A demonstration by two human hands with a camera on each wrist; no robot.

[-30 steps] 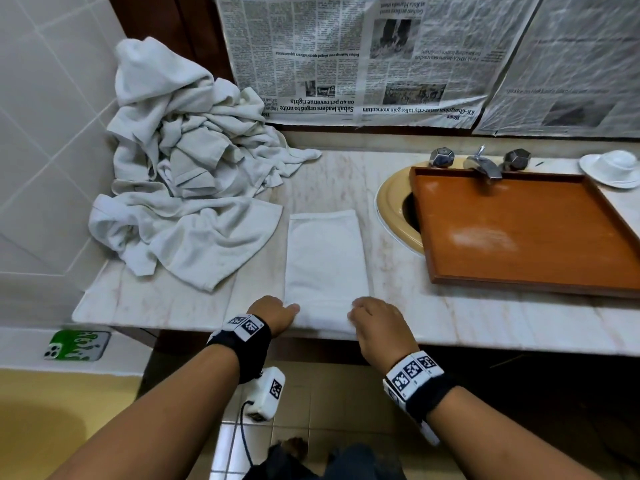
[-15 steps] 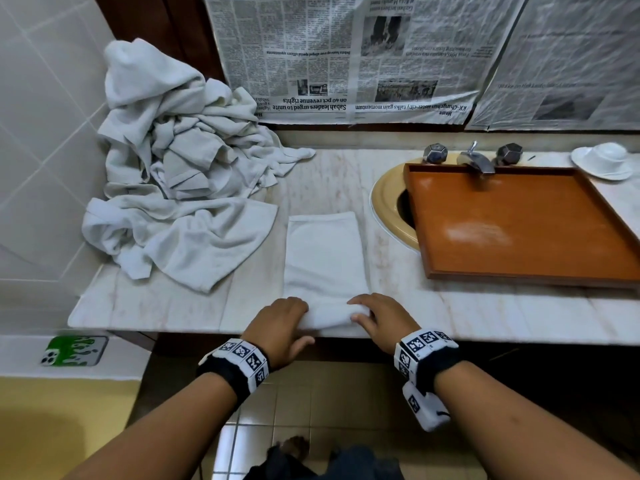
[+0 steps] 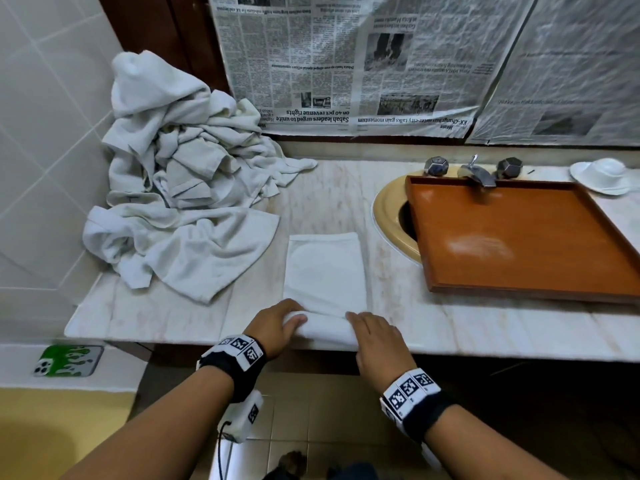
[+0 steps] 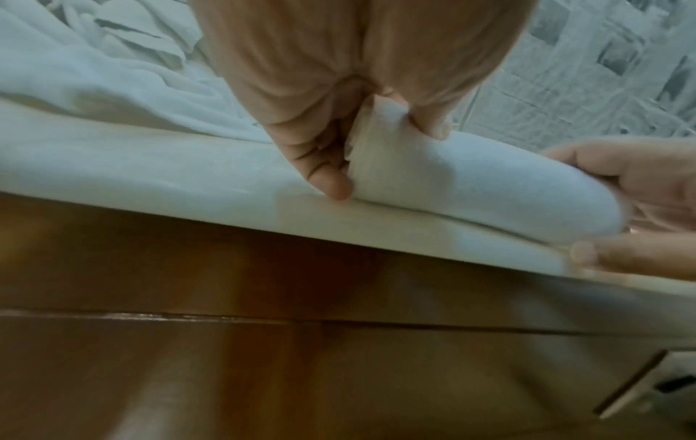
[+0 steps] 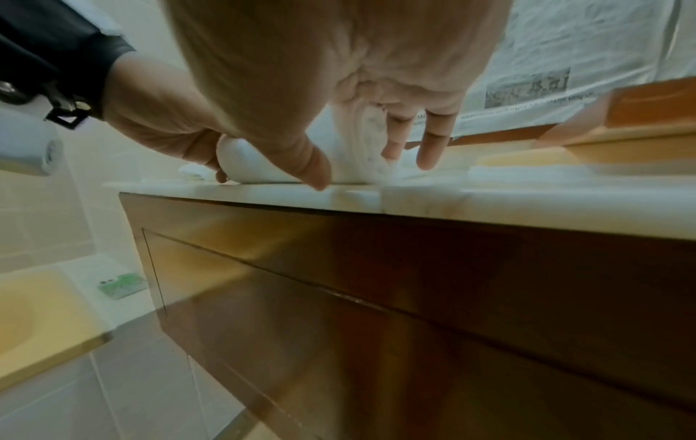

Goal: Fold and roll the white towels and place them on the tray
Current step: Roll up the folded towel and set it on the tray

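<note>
At the near edge of the marble table (image 3: pixel 485 327), the folded white towel (image 3: pixel 325 268) lies as a narrow strip, long axis running straight away from the person toward the newspaper-covered wall (image 3: pixel 346 64); its near end is already turned into a short roll (image 3: pixel 327 329) whose own axis runs left-right, parallel to the table edge. Left hand (image 3: pixel 277 327) has thumb and fingers (image 4: pixel 327 178) curled round the roll's left end, layers visible edge-on in the left wrist view. Right hand (image 3: pixel 375 336) sits on the right end, fingers (image 5: pixel 429 146) spread and pressing down over the terry, thumb tucked at the front, not really clamped. Judgement: cloth is light, soft, compressible, zero stiffness, moderately grippy, nothing fragile. It'll telescope or loosen if pressure is uneven, so hold at both ends of the roll, palms on top, and feed it forward along the strip axis with even tension. Roll is close to the table lip, so slipping off the front is the main risk. Wooden tray (image 3: pixel 519 237) sits over the sink (image 3: pixel 388 216) to the right, no towels on it yet. Heap of unfolded towels (image 3: pixel 180 209) is at the left against the tiled wall, just beside the strip but apart from it.
</note>
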